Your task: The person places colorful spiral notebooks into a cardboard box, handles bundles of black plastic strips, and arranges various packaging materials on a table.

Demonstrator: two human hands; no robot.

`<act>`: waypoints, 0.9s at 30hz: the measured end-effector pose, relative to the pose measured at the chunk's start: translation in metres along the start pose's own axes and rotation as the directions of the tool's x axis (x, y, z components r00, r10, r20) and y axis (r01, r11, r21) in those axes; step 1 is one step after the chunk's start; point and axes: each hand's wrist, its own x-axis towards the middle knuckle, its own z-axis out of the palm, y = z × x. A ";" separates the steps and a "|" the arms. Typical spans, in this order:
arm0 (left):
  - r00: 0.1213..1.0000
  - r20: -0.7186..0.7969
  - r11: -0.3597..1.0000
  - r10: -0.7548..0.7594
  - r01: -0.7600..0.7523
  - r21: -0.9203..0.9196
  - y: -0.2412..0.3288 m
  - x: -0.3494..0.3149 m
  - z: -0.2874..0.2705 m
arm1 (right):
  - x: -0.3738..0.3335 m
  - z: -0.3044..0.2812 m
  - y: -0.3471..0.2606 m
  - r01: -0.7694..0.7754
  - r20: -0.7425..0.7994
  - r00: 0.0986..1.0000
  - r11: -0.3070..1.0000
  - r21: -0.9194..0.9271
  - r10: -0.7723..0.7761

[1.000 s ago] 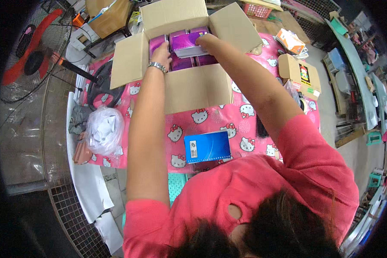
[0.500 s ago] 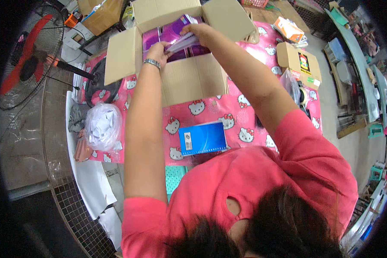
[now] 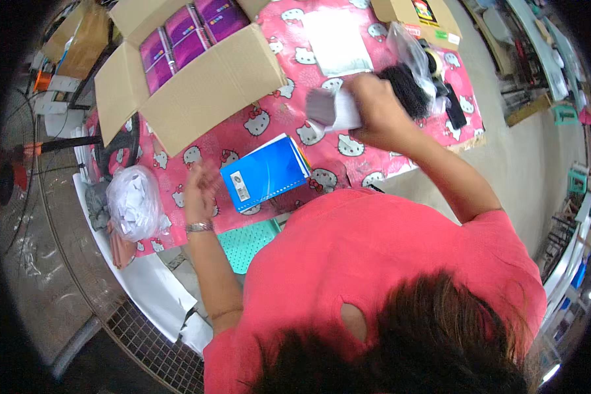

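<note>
My right hand (image 3: 379, 111) is closed round a small stack of white paper (image 3: 338, 109), blurred by motion, above the right part of the table. My left hand (image 3: 201, 190) holds nothing and its fingers are apart, though somewhat smeared. Just right of it lies a blue spiral notebook (image 3: 269, 172), with coloured edges of pages showing at its right side. Beyond that stands an open cardboard box (image 3: 210, 85) with its flaps folded out. Purple spiral notebooks (image 3: 187, 34) lie in rows inside it.
A pink patterned cloth (image 3: 243, 108) covers the table. At its left are a clear bag of white paper scraps (image 3: 135, 203) and a dark round fan base (image 3: 117, 141). A white sheet (image 3: 338, 39), black fabric (image 3: 408, 92) and a plastic bag (image 3: 410, 49) occupy the right.
Both hands have come out of the box. The right has moved right and nearer with the white stack; the left has dropped beside the blue notebook. The view has also turned.
</note>
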 end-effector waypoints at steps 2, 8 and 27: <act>0.976 0.031 0.965 -0.214 0.216 -0.146 -0.071 0.013 -0.052 | -0.036 0.053 0.013 0.131 0.059 0.991 0.965 -0.229 -0.121; 0.827 0.557 0.415 0.076 -0.534 0.737 -0.168 0.014 -0.056 | -0.143 0.154 0.037 0.264 0.221 0.957 0.878 -0.399 -0.188; 0.971 0.214 0.853 0.108 -0.201 0.481 -0.142 0.042 0.023 | -0.038 0.232 -0.031 -0.671 0.817 0.509 -0.469 0.574 0.271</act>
